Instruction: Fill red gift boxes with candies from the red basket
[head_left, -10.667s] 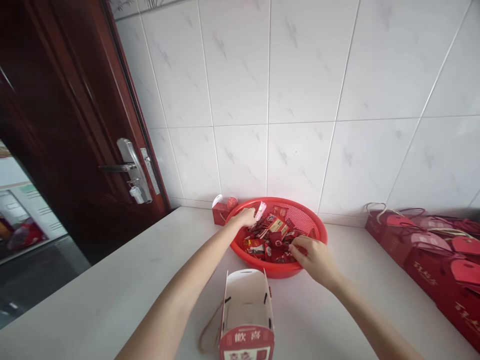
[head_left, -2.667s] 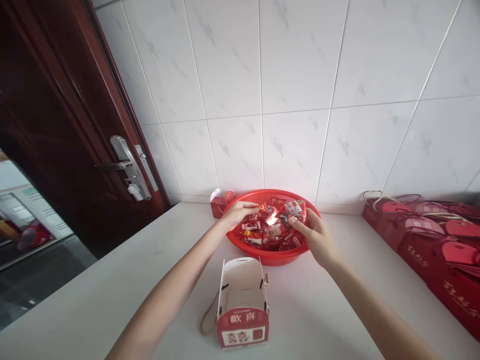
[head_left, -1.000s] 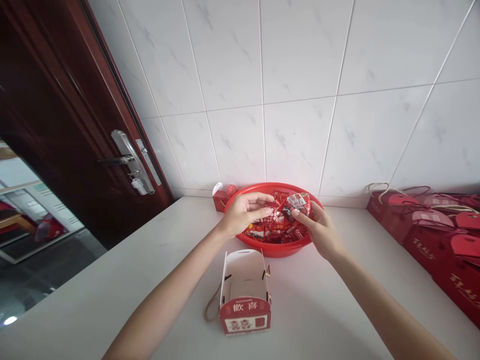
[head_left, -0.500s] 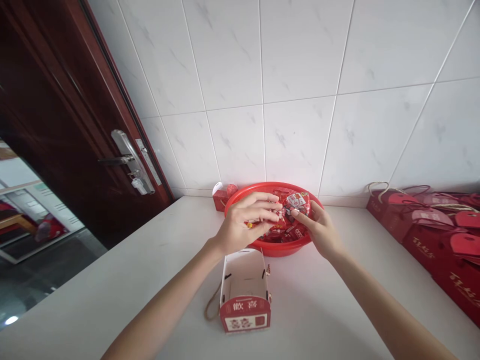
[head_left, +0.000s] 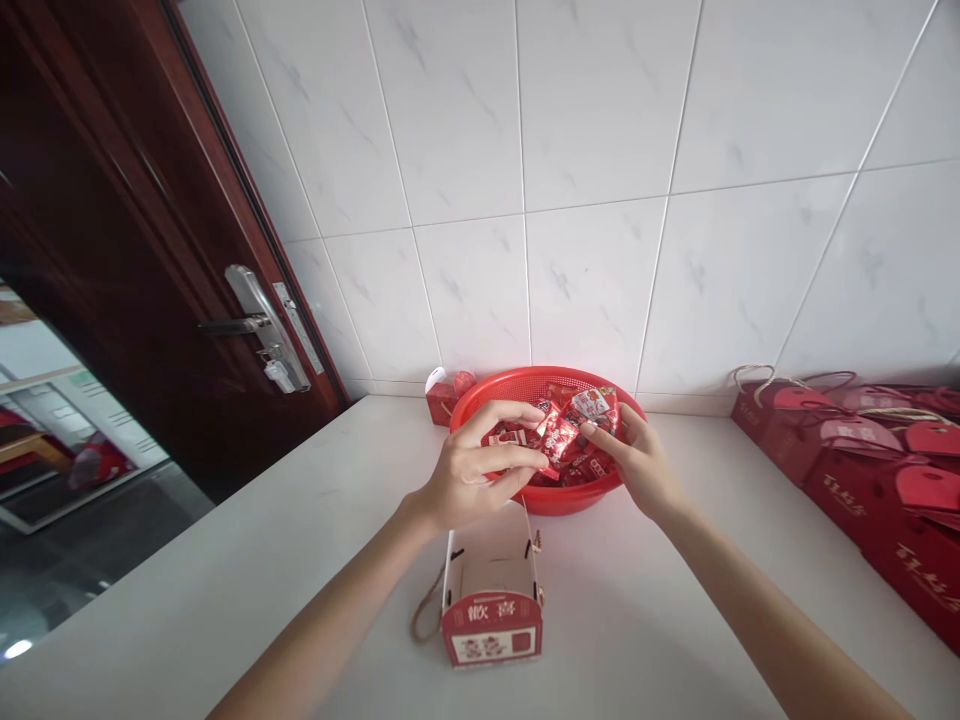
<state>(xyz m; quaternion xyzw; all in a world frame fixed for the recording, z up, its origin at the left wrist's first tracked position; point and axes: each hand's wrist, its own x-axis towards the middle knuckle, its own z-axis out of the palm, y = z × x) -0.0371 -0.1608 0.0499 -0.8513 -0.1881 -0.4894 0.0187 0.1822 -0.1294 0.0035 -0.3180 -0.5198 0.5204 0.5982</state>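
A red plastic basket [head_left: 555, 505] holds many red wrapped candies [head_left: 577, 465]. Over its left side my left hand [head_left: 472, 470] has its fingers curved around a shiny red candy packet [head_left: 556, 435], fingertips at its left edge. My right hand [head_left: 643, 462] is at the basket's right side, thumb and fingers closed on a red and white packet [head_left: 591, 403]. Just in front of the basket stands an open carton [head_left: 492, 628], white inside, red on its front, with a rope handle; its visible inside holds nothing.
A small red box [head_left: 441, 400] stands behind the basket's left edge. Several red gift boxes [head_left: 847, 490] with rope handles line the right side of the white table [head_left: 322, 510]. A tiled wall rises behind; a dark red door [head_left: 150, 250] is at left.
My left hand has shifted slightly left and down, and its fingers have spread, showing more of the shiny packet. My right hand has barely moved.
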